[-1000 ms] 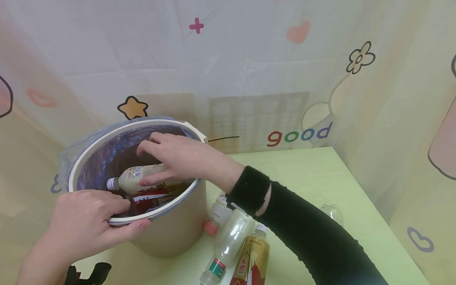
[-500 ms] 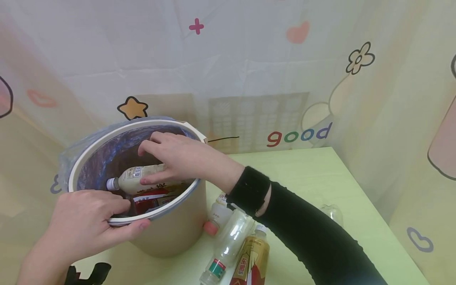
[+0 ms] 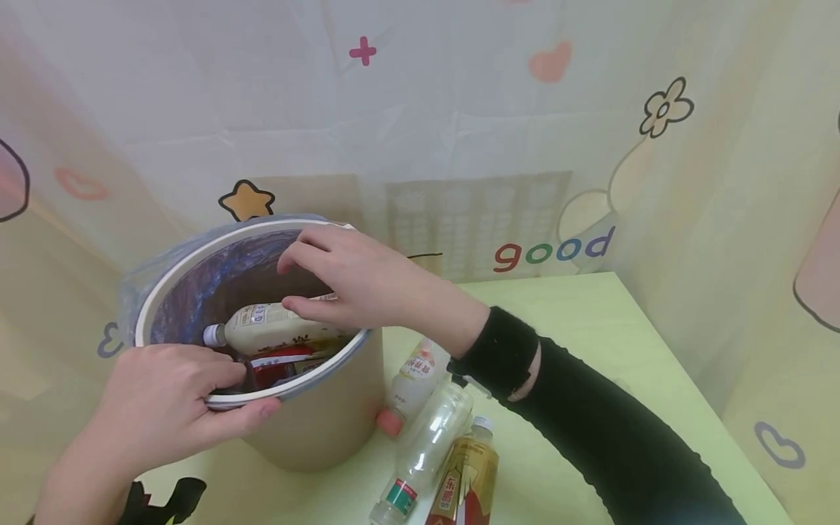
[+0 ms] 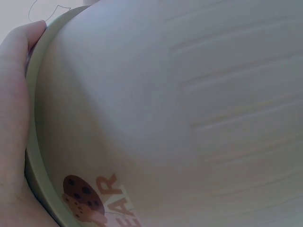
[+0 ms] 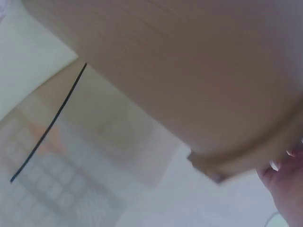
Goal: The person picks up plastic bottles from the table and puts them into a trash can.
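A beige trash bin (image 3: 328, 430), lined with a bluish plastic bag (image 3: 216, 288), stands at the left of the table in the head view. My left hand (image 3: 164, 408) grips its near-left rim, thumb outside and fingers over the inside; the left wrist view shows that hand (image 4: 12, 104) along the rim. Over the bin's right side hovers my right hand (image 3: 357, 281), fingers loosely bent and apart, holding nothing. Below it inside lies a pale bottle (image 3: 259, 328) with a white cap, on its side, beside a red-labelled item (image 3: 282, 364) that is partly hidden.
Right of the bin, several bottles lie on the pale green table (image 3: 558, 299): a white one with a pink cap (image 3: 410, 386), a clear plastic bottle (image 3: 426, 437) and a gold-and-red labelled bottle (image 3: 469, 467). A printed curtain (image 3: 453, 146) hangs behind.
Over the last half second my right hand has drawn back up and to the right, away from the pale bottle. The left hand keeps its grip on the rim.
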{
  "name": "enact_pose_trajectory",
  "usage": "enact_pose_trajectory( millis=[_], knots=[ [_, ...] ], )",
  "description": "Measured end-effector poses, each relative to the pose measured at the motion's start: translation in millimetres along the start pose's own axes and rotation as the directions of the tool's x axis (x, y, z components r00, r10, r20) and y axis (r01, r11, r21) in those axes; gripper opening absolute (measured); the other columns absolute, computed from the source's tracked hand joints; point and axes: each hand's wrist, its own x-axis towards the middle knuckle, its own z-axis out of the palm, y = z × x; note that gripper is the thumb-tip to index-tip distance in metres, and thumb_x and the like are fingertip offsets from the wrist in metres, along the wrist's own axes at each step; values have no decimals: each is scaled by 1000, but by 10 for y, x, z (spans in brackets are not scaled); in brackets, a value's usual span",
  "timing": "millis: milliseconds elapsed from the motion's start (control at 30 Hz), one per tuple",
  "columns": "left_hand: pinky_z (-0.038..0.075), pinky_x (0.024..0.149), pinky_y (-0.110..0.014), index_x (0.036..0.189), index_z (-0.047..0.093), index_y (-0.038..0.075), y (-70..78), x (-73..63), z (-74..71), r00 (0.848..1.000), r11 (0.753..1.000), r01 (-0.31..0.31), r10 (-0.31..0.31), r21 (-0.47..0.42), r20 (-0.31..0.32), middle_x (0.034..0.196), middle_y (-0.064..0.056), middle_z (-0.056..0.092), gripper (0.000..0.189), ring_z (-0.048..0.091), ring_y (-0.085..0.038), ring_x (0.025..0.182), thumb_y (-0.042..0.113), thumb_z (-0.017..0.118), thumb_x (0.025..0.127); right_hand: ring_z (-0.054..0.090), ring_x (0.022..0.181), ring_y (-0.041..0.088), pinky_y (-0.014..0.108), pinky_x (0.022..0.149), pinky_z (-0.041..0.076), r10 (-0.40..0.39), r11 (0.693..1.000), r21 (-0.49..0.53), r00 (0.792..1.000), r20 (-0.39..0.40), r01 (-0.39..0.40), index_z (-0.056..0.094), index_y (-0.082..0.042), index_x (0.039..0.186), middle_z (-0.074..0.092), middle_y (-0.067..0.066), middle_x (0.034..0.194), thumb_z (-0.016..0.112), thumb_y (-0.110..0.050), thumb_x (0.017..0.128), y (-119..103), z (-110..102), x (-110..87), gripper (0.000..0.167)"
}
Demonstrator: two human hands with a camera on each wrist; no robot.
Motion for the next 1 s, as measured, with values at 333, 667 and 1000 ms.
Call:
enact_pose_trajectory(
  millis=[333, 667, 1000],
  knots=[
    [11, 49, -20, 58, 33, 34, -35, 120, 79, 1000, 1000, -24, 24, 5, 1, 59, 23, 29, 68, 19, 4, 54, 87, 35, 102, 65, 112, 26, 40, 98, 55, 7, 999, -42, 984, -178, -15, 69, -3, 127, 69, 10, 120, 84, -24, 97, 301, -416, -912, 41],
    [15, 46, -25, 58, 32, 35, -99, 230, 182, 999, 1000, 14, -12, -26, 49, 59, 23, 29, 66, 21, 3, 53, 85, 36, 102, 63, 118, 35, 56, 99, 52, 509, 855, -95, 860, -34, -510, 65, -6, 132, 66, 14, 126, 85, -24, 96, 413, -517, -2277, 45],
    [18, 45, -26, 58, 38, 39, -122, 290, 216, 996, 999, 32, -31, -18, 79, 60, 26, 33, 66, 25, 4, 52, 88, 33, 101, 53, 118, 65, 73, 89, 50, 838, 545, -168, 541, 75, -821, 51, 10, 146, 56, 41, 132, 78, -52, 99, 401, -220, -3151, 82]
  ],
)
